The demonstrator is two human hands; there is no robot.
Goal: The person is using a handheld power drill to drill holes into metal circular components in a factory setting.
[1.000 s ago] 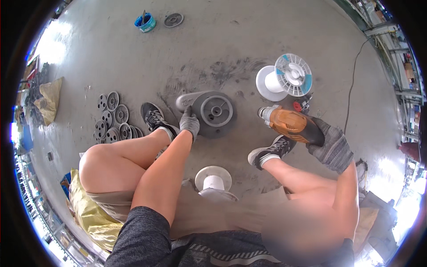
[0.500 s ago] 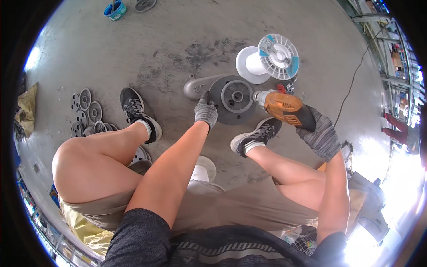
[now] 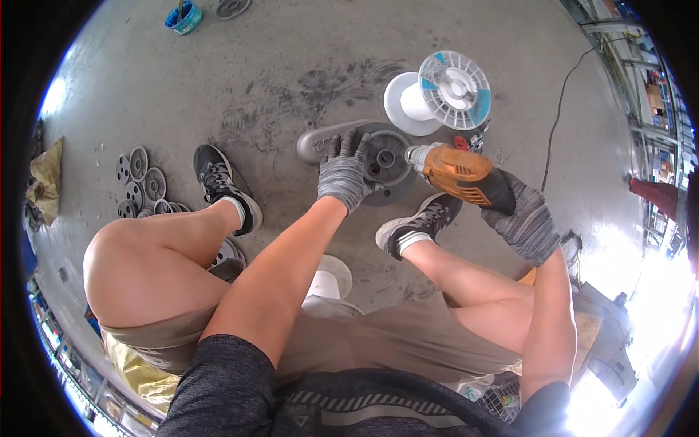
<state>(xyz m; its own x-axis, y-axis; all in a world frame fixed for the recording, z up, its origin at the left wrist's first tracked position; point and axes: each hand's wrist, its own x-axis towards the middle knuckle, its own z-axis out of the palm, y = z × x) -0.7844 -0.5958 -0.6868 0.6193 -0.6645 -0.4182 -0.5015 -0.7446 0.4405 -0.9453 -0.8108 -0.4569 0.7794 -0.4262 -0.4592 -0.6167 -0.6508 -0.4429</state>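
My left hand (image 3: 344,173), in a grey knit glove with dark fingertips, lies spread over the left side of a round grey metal wheel (image 3: 397,173). The wheel sits on a grey metal housing (image 3: 312,146) with a long rounded arm, partly covered by that hand. My right hand (image 3: 526,221), gloved alike, is closed around the handle of an orange-and-black power drill (image 3: 459,170). The drill lies level, its silver nose (image 3: 416,157) pointing left at the wheel's right rim; whether they touch I cannot tell.
Just beyond the drill lies a white spool (image 3: 415,102), with small red and metal tools (image 3: 466,141) beside it. Several grey wheels (image 3: 154,182) lie by my left shoe (image 3: 222,182). A cord (image 3: 558,116) crosses the floor at right. A blue tub (image 3: 183,18) stands far left.
My left hand has moved right and slightly up, from gripping the housing's edge to spreading over the wheel. The drill has shifted slightly left.
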